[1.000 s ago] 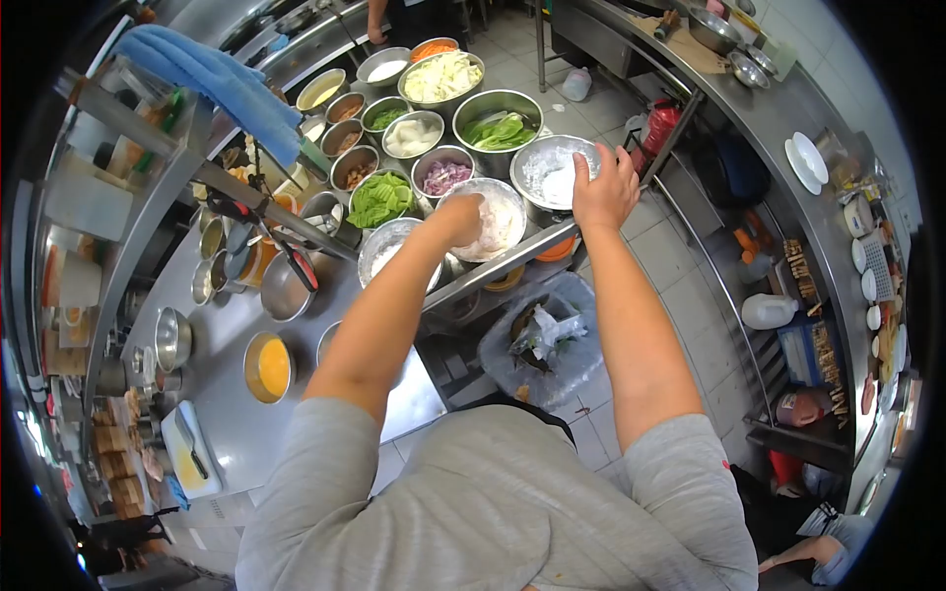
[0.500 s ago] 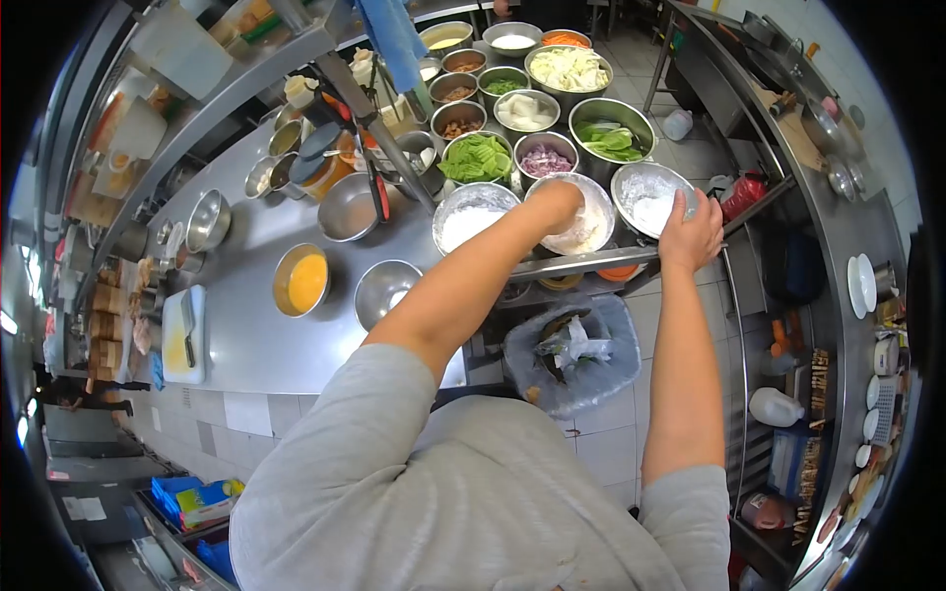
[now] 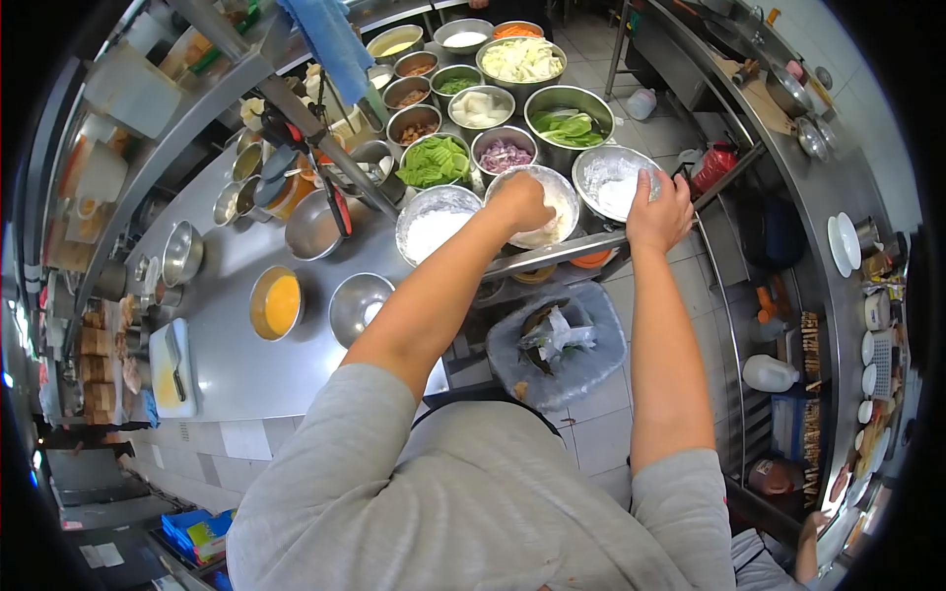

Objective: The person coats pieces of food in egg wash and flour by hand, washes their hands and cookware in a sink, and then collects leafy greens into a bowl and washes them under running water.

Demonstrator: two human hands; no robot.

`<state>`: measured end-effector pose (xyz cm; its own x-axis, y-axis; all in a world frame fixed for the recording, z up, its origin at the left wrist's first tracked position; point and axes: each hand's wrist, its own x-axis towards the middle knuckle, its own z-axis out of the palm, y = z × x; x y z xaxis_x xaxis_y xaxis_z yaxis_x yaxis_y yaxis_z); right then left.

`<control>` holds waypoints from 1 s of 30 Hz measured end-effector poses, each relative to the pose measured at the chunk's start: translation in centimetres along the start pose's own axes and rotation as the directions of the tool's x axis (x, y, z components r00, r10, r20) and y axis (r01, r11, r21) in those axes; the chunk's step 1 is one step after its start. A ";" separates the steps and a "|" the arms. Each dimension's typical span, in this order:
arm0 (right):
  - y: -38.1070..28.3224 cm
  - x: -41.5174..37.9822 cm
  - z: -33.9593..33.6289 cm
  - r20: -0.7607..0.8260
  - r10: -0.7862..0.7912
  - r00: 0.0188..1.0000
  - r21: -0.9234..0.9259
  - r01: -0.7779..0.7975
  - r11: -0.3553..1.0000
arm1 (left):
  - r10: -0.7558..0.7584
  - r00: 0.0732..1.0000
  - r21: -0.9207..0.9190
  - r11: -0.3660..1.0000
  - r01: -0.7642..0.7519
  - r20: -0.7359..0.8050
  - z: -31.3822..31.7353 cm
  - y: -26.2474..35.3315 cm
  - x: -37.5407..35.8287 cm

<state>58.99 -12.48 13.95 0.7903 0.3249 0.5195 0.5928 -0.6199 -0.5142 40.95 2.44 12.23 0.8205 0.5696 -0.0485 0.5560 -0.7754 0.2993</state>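
Note:
My left hand reaches into the middle metal bowl, which holds a pale floury mix. Its fingers are curled, and whatever they grip is hidden beneath the hand. At the right, my right hand grips the rim of a metal bowl of white powder, thumb toward the inside and fingers around the outside. A third bowl of white powder stands left of my left hand, partly behind my forearm. Just behind are pots of chopped purple onion and leafy greens.
A lined bin stands below the metal rail. On the steel counter are a bowl of beaten egg, a bare metal bowl and a knife on a cutting board. Another person's arm shows bottom right.
The view has shifted, so the bowls sit further left and higher. Both hands stay at their bowls. Another person's arm has come into view at the bottom right.

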 end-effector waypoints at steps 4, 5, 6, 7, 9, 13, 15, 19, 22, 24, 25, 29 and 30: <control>0.2 0.1 0.2 0.011 -0.001 1.000 -0.008 0.001 1.000 | -0.122 0.991 0.146 0.983 0.112 0.061 0.2 2.0 -0.9; 0.2 0.1 0.2 0.016 0.001 1.000 -0.017 -0.001 1.000 | -0.158 0.986 0.145 0.978 0.149 0.055 0.9 1.7 -0.8; 0.2 0.1 0.2 0.011 0.004 1.000 -0.023 -0.004 1.000 | -0.143 0.990 0.115 0.983 0.144 -0.017 1.3 0.8 0.0; 0.3 0.1 0.3 0.010 0.001 1.000 -0.019 0.000 1.000 | -0.134 0.991 0.112 0.984 0.135 -0.016 1.6 -0.1 0.5; 0.3 0.4 0.2 0.002 0.002 1.000 -0.022 -0.002 1.000 | -0.116 0.992 -0.104 0.987 0.120 0.044 0.1 -1.0 0.5; 0.5 0.1 0.2 0.001 -0.005 1.000 -0.021 0.005 1.000 | -0.289 0.946 -0.688 0.658 0.307 0.146 -0.6 -1.2 -0.4; 0.3 0.2 0.1 0.014 -0.007 1.000 -0.004 0.007 1.000 | -0.285 0.935 -0.639 0.684 0.353 0.212 0.1 -1.6 -0.1; 0.0 0.2 -0.3 0.032 0.008 0.999 -0.002 -0.008 1.000 | -0.118 0.986 -0.082 0.988 0.128 0.118 -0.6 -0.7 -0.6; 0.3 0.1 -0.1 0.024 -0.001 1.000 -0.009 0.001 1.000 | -0.089 0.983 -0.205 0.971 0.121 0.159 0.2 -2.0 -0.4; 0.4 0.2 0.0 0.029 -0.004 1.000 -0.005 0.004 1.000 | -0.050 0.996 -0.114 0.992 0.058 0.072 0.1 -1.9 -0.4; 0.5 0.2 0.0 0.027 0.001 1.000 -0.005 -0.001 1.000 | -0.047 0.996 -0.111 0.992 0.055 0.074 0.1 -1.7 -0.4; 0.5 0.2 -0.2 0.035 -0.006 0.999 0.002 0.006 1.000 | 0.020 0.992 0.088 0.996 -0.031 0.127 -0.4 0.2 -1.1; 0.4 0.2 -0.2 0.034 -0.008 0.999 0.003 0.008 1.000 | 0.037 0.990 0.113 0.992 -0.053 0.136 -0.2 0.2 -1.3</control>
<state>59.36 -12.83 13.96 0.7901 0.3544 0.5001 0.5999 -0.6146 -0.5122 40.01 1.62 12.59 0.8510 0.4980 -0.1667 0.5234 -0.8302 0.1918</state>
